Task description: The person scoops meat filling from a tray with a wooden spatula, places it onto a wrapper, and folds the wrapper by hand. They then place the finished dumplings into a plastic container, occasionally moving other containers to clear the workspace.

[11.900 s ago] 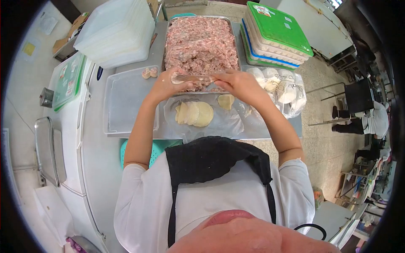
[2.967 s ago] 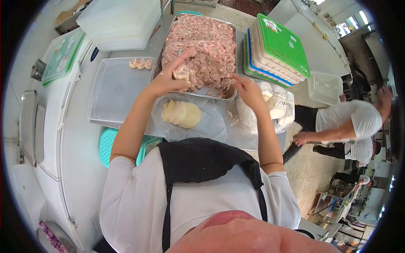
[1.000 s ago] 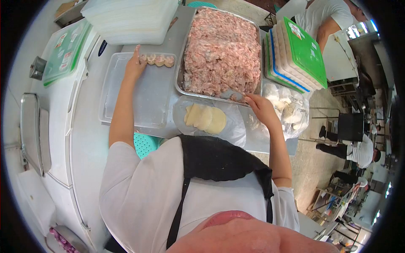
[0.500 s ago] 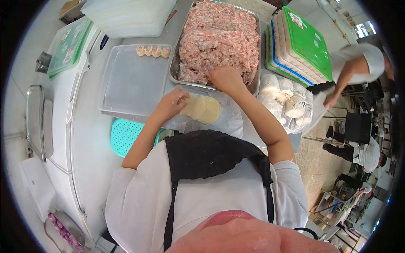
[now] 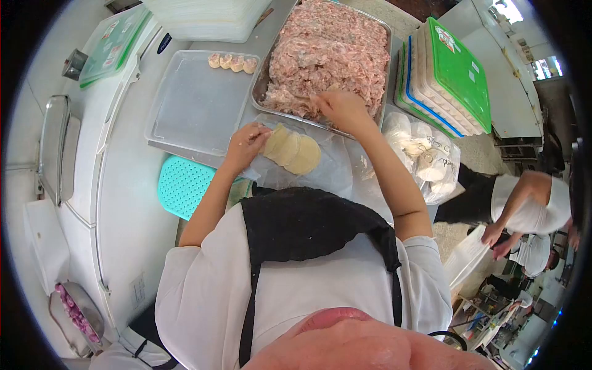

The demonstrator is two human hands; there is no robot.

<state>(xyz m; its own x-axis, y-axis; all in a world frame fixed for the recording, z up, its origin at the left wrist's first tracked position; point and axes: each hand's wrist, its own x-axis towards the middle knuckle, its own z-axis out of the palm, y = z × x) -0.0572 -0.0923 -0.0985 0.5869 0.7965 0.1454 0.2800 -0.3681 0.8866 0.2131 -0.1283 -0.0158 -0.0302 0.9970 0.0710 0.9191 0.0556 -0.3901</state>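
My left hand (image 5: 248,147) is closed in a pinch at the upper left edge of the overlapping round dough wrappers (image 5: 302,155), which lie on clear plastic sheeting. My right hand (image 5: 343,112) is closed at the near edge of the ground meat filling (image 5: 333,58); a thin light shape by its fingertips is too small to make out. The filling is heaped in a deep metal tray (image 5: 254,92). Several filled dumplings (image 5: 233,62) stand in a row at the far right corner of the translucent plastic tray (image 5: 191,105) on the left.
Bagged round white pieces (image 5: 431,157) and stacked containers with a green lid (image 5: 459,77) stand right of the meat. A turquoise perforated basket (image 5: 185,185) sits below the plastic tray. Translucent tubs (image 5: 206,18) are at the back. A co-worker (image 5: 524,197) stands at the right.
My left hand has shifted slightly up and left, its fingers now pinched at the wrappers' edge. My right hand stays at the filling, slightly further right. The co-worker has moved nearer, holding something pale.
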